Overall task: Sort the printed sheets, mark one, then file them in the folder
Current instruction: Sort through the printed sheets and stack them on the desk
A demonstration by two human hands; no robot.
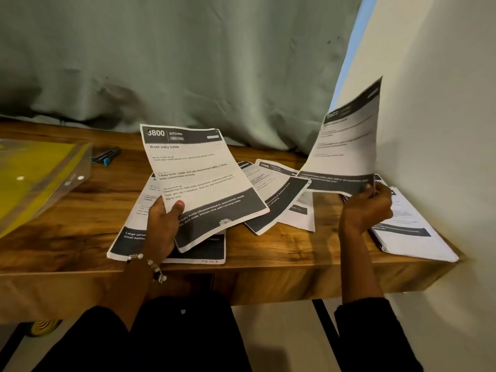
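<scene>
My left hand point(162, 226) grips a printed sheet headed "3800 Kitchen, Wash baby bottle" point(198, 173) by its lower left edge, tilted above the desk. My right hand point(367, 205) pinches the bottom edge of another printed sheet point(349, 140) and holds it upright near the wall. Several loose sheets point(279, 194) lie overlapped on the wooden desk point(80, 224) between my hands. More sheets lie under my left hand point(134, 237). A neat stack of sheets point(413, 232) sits at the desk's right end. The clear folder with yellow inside point(40, 178) lies at the far left.
A dark pen-like item with a blue part point(106, 157) lies behind the folder. A grey-green curtain point(188, 63) hangs behind the desk and a white wall point(442, 103) closes the right side. The desk's front edge runs just below my wrists.
</scene>
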